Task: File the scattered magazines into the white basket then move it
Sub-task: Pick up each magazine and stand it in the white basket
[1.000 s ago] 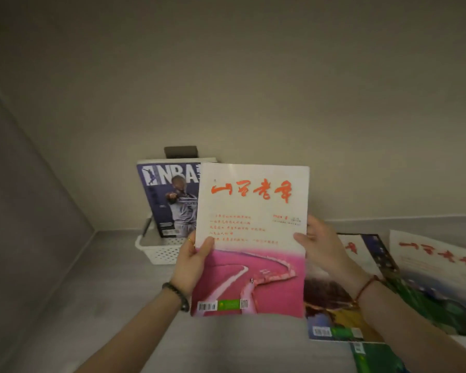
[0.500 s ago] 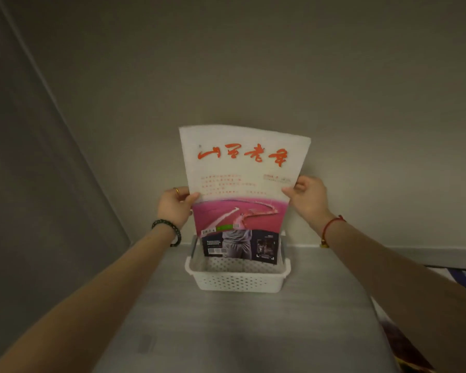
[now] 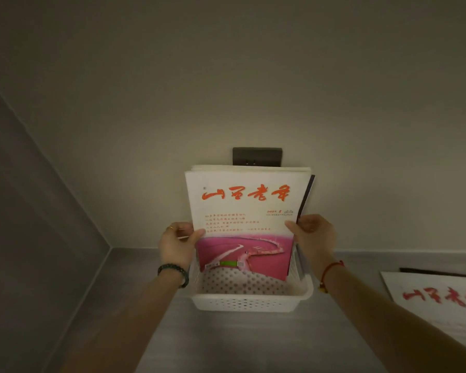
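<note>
Now the pink-covered magazine (image 3: 242, 219) stands upright with its lower edge inside the white basket (image 3: 250, 302) at the centre of the frame. Half a second before, it hung above the basket, with a dark NBA-titled cover showing below it. That cover is now hidden, and only a dark magazine edge (image 3: 307, 195) shows at the upper right of the stack, which leans on the wall below a dark wall plate (image 3: 257, 156). The left grip (image 3: 179, 246) pinches the left edge of the cover between thumb and fingers, and the right grip (image 3: 311, 235) pinches the right edge likewise. Judged from this, insertion of this issue is nearly complete and release is the step in hand. Another magazine (image 3: 436, 294) lies flat on the grey surface (image 3: 226, 343) at the right edge of the frame, so filing is unfinished and the basket is not ready to move. Legible writing: four red brush characters, apparently 山西老年, as the title on both covers, and "2024" below the title at right. A barcode and a green strip sit at the lower left. The small orange lines are too small to read.
</note>
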`<state>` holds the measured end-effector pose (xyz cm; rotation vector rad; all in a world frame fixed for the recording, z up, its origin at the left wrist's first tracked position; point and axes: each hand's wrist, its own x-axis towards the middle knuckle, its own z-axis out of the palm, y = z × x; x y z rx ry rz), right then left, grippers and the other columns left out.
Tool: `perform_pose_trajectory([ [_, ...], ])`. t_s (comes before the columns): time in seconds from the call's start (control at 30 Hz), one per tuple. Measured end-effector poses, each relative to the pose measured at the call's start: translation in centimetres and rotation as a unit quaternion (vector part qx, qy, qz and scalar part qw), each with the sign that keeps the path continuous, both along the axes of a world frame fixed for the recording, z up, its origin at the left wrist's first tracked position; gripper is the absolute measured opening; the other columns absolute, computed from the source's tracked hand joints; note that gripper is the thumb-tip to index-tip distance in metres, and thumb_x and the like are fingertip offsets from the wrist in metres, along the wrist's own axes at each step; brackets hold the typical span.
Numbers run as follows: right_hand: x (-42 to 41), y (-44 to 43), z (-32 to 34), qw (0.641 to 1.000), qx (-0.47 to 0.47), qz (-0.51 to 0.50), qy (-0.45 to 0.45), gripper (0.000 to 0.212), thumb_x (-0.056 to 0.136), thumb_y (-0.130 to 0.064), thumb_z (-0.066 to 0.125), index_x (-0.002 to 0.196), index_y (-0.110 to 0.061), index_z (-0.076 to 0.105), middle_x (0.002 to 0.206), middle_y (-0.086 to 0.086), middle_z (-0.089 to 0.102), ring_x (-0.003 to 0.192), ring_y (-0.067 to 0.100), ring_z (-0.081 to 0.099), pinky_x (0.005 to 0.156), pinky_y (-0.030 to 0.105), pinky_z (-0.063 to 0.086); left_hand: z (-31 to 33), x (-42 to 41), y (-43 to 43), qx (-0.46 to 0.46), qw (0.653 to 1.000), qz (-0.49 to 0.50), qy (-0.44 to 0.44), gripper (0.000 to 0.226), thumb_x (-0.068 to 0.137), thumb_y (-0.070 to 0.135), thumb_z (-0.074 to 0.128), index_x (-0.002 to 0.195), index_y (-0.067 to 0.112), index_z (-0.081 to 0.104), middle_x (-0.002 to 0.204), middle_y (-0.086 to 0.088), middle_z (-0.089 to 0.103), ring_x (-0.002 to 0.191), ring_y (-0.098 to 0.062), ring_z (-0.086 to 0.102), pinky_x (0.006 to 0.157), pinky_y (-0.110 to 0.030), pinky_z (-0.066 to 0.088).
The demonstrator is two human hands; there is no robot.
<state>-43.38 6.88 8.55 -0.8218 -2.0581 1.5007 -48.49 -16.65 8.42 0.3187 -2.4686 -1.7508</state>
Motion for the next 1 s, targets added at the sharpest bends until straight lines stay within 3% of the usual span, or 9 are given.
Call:
perform_pose_trajectory([
  [0.13, -0.2, 0.1, -0.5, 1.000, -0.014, 0.005, -0.008, 0.017, 0.068, -0.018, 0.076, 0.068, -0.018, 0.060, 0.063, -0.010, 0.059, 0.062, 0.006, 0.056, 0.053, 0.015, 0.039, 0.0, 0.0, 0.1, -0.018, 1.000, 0.008, -0.004, 0.020, 0.074, 0.019, 0.071, 0.073, 0.016, 0.051, 0.074, 0.006, 0.056, 0.069, -0.011, 0.052, 0.057, -0.020, 0.040],
  [0.33, 1.7, 1.1, -0.2, 0.998, -0.053, 0.034, -0.024, 0.020, 0.073, -0.006, 0.071, 0.089, -0.012, 0.062, 0.079, 0.001, 0.062, 0.068, 0.013, 0.058, 0.056, 0.017, 0.044, 0.6, 2.4, 0.7, 0.000, 1.000, -0.009, 0.024, 0.024, 0.074, 0.021, 0.071, 0.072, 0.014, 0.048, 0.073, 0.002, 0.055, 0.068, -0.013, 0.052, 0.051, -0.020, 0.039],
  [0.47, 5.5, 3.4, 0.3, 0.996, -0.069, 0.058, -0.008, 0.021, 0.075, -0.005, 0.069, 0.092, -0.013, 0.061, 0.073, -0.003, 0.061, 0.062, 0.009, 0.057, 0.045, 0.010, 0.044, 1.8, 5.7, 2.8, 0.006, 0.995, -0.073, 0.068, 0.020, 0.076, 0.017, 0.069, 0.077, 0.007, 0.052, 0.076, -0.003, 0.057, 0.073, -0.016, 0.054, 0.068, -0.029, 0.046],
  [0.57, 9.6, 6.2, 0.5, 0.997, -0.059, 0.058, -0.007, 0.025, 0.075, -0.003, 0.067, 0.098, -0.012, 0.061, 0.075, 0.001, 0.063, 0.063, 0.012, 0.059, 0.051, 0.015, 0.046, 2.7, 8.6, 5.6, -0.001, 0.990, -0.116, 0.085, 0.016, 0.077, 0.018, 0.069, 0.077, 0.012, 0.055, 0.074, 0.000, 0.058, 0.072, -0.014, 0.055, 0.064, -0.020, 0.046],
  [0.7, 15.3, 11.5, 0.6, 0.998, -0.058, 0.031, -0.014, 0.033, 0.075, -0.001, 0.067, 0.106, -0.010, 0.058, 0.086, 0.007, 0.064, 0.074, 0.019, 0.061, 0.059, 0.022, 0.049, 2.4, 12.6, 11.0, 0.012, 0.982, -0.180, 0.057, 0.015, 0.080, 0.020, 0.066, 0.085, 0.009, 0.056, 0.078, -0.004, 0.060, 0.079, -0.022, 0.057, 0.074, -0.036, 0.049],
  [0.83, 20.4, 17.5, 0.4, 0.998, -0.035, -0.004, -0.057, 0.041, 0.075, -0.003, 0.069, 0.113, -0.009, 0.055, 0.092, 0.008, 0.065, 0.079, 0.021, 0.062, 0.066, 0.027, 0.051, 0.9, 16.6, 17.3, 0.044, 0.970, -0.240, 0.002, 0.020, 0.084, 0.020, 0.061, 0.098, 0.007, 0.056, 0.087, -0.007, 0.058, 0.081, -0.024, 0.055, 0.073, -0.036, 0.047],
  [0.97, 25.1, 23.2, -0.6, 0.993, -0.044, -0.024, -0.103, 0.048, 0.076, -0.008, 0.070, 0.120, -0.008, 0.051, 0.105, 0.011, 0.063, 0.086, 0.021, 0.059, 0.060, 0.020, 0.046, -1.2, 20.7, 22.9, 0.072, 0.955, -0.281, -0.061, 0.018, 0.087, 0.021, 0.056, 0.100, 0.010, 0.055, 0.096, -0.006, 0.055, 0.093, -0.021, 0.053, 0.088, -0.037, 0.045],
  [1.0, 26.1, 24.5, -1.0, 0.992, -0.046, -0.018, -0.116, 0.050, 0.076, -0.009, 0.069, 0.122, -0.007, 0.049, 0.110, 0.011, 0.061, 0.091, 0.023, 0.059, 0.065, 0.021, 0.047, -1.8, 21.6, 24.2, 0.075, 0.952, -0.287, -0.078, 0.017, 0.087, 0.023, 0.055, 0.100, 0.012, 0.054, 0.097, -0.004, 0.054, 0.094, -0.020, 0.053, 0.091, -0.037, 0.044],
])
